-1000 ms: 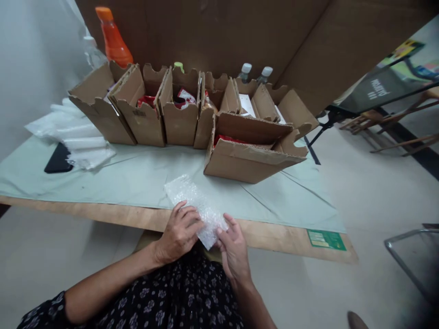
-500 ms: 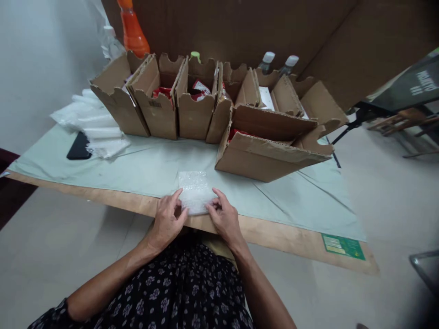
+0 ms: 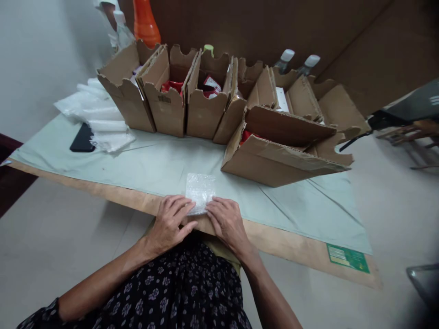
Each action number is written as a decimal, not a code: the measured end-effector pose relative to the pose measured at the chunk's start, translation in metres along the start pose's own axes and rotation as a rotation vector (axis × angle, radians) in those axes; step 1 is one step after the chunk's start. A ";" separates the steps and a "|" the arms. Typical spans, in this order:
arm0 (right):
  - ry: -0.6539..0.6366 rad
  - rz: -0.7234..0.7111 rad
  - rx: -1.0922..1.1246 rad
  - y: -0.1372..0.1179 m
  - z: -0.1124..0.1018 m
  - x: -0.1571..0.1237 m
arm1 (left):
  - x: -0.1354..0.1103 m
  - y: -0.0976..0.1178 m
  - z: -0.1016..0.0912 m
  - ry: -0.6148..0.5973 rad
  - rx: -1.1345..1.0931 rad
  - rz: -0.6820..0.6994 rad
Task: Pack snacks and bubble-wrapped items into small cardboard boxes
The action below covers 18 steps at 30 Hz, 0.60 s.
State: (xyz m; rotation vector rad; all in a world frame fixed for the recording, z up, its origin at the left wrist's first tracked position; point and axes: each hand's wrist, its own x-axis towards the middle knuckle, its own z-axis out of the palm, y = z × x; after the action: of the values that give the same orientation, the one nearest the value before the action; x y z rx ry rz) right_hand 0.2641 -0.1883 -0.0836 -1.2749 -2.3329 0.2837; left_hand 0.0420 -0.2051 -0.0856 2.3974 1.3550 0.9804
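A small square of bubble wrap [image 3: 200, 188] lies flat at the table's front edge, right before me. My left hand [image 3: 172, 218] rests on its near left corner, fingers stretched out and thumb apart. On the near right corner lie the fingertips of my right hand [image 3: 226, 221], its fingers extended too. Neither hand grips the sheet; both touch it from above. Whether anything is wrapped inside the bubble wrap I cannot tell.
Several open cardboard boxes [image 3: 202, 114] stand in a row at the back. Another cardboard box [image 3: 281, 160] sits crosswise in front of them at right. Plastic bags [image 3: 109, 132] and a black phone [image 3: 82, 138] lie at left. An orange bottle [image 3: 147, 25] stands behind.
Both hands have gone from pinching the bubble wrap's sides to lying with fingers outstretched on its near corners. The camera view has shifted slightly.
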 end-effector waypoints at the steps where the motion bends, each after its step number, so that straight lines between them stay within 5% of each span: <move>1: 0.000 0.021 0.036 0.000 -0.001 0.003 | 0.001 0.000 0.000 -0.002 -0.033 -0.001; 7: 0.248 0.155 -0.034 -0.002 -0.007 0.004 | 0.029 -0.014 0.015 0.032 0.033 -0.216; 12: 0.074 0.031 -0.107 0.002 0.001 0.007 | 0.038 -0.021 0.017 0.040 0.095 -0.220; 18: 0.048 0.104 0.007 0.012 0.005 0.022 | 0.030 -0.020 0.010 0.020 0.059 -0.038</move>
State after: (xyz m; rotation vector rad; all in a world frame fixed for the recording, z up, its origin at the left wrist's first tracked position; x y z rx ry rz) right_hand 0.2607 -0.1632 -0.0864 -1.3867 -2.2278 0.2923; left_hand 0.0456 -0.1678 -0.0890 2.4007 1.4509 0.9708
